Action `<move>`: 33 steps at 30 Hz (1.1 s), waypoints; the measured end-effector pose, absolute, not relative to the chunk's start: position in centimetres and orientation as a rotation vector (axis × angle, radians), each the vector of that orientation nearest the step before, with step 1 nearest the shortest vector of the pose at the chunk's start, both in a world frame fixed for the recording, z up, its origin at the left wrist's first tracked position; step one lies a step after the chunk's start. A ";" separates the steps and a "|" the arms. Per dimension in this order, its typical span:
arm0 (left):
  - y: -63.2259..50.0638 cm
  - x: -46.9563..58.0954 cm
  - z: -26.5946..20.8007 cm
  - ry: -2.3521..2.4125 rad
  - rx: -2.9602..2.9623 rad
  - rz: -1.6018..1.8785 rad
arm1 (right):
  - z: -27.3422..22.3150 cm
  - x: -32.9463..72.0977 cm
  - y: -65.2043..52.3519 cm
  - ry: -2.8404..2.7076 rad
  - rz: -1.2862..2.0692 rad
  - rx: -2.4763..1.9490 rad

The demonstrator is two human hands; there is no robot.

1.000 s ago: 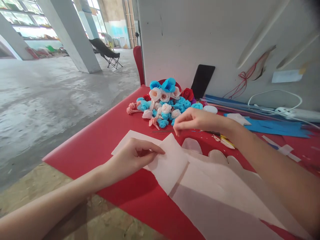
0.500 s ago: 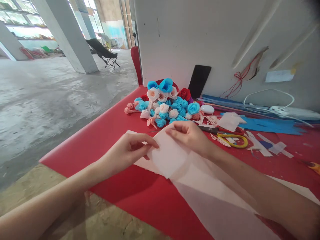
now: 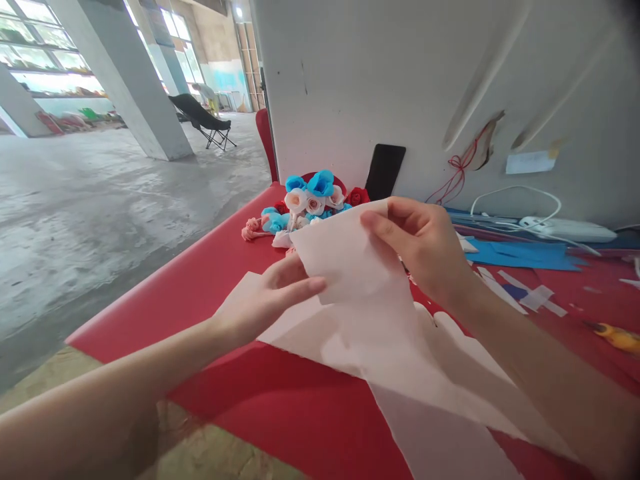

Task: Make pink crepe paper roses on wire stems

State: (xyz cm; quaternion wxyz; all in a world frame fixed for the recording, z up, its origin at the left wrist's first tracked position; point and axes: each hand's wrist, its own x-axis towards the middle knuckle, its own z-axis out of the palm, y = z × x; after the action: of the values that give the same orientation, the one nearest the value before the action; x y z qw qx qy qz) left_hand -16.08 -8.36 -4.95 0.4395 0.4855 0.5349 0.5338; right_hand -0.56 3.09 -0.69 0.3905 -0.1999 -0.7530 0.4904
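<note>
A long strip of pale pink crepe paper is raised off the table, its upper end tilted up before me. My right hand pinches the top right corner between thumb and fingers. At the left edge, my left hand has its thumb in front of the paper and its fingers partly hidden behind it. The lower part of the paper trails over the red tabletop toward me. Just past the raised end lies a pile of blue, white, pink and red paper flowers, partly covered by it.
A black phone leans on the white panel behind the table. To the right are blue paper, a white power strip, paper scraps and a yellow-handled tool. A folding chair stands on the floor beyond.
My right hand has moved up and right, lifting the paper's end, which now hides the scissors and part of the flowers. My left hand has shifted slightly, its thumb now over the paper's left edge.
</note>
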 end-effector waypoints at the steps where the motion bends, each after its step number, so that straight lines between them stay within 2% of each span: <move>1: -7.8 -15.4 -4.6 1.295 1.157 1.345 | -0.4 -0.6 2.9 -1.921 1.228 -0.514; 9: -4.0 -12.0 -1.7 1.230 1.034 1.527 | 1.6 0.0 4.3 -1.838 0.827 -0.612; 15: -2.8 -11.8 -1.2 1.330 1.058 1.488 | 2.6 0.6 5.2 -1.773 0.766 -0.562; 20: -2.6 -11.5 -0.3 1.442 1.123 1.536 | 3.3 1.5 5.8 -1.781 0.940 -0.544; 24: -3.0 -11.6 0.7 1.528 1.178 1.568 | 3.6 3.4 6.0 -2.056 1.122 -0.475; 33: -4.3 -11.4 1.8 1.586 1.505 1.535 | 3.6 5.3 4.4 -2.127 1.122 -0.529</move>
State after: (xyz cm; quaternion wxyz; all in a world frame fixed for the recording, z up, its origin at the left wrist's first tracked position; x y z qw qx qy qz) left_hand -11.44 -4.29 1.80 0.2328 0.5479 0.5773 0.5588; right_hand 5.33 4.35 3.62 0.3332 -0.2025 -0.8144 0.4298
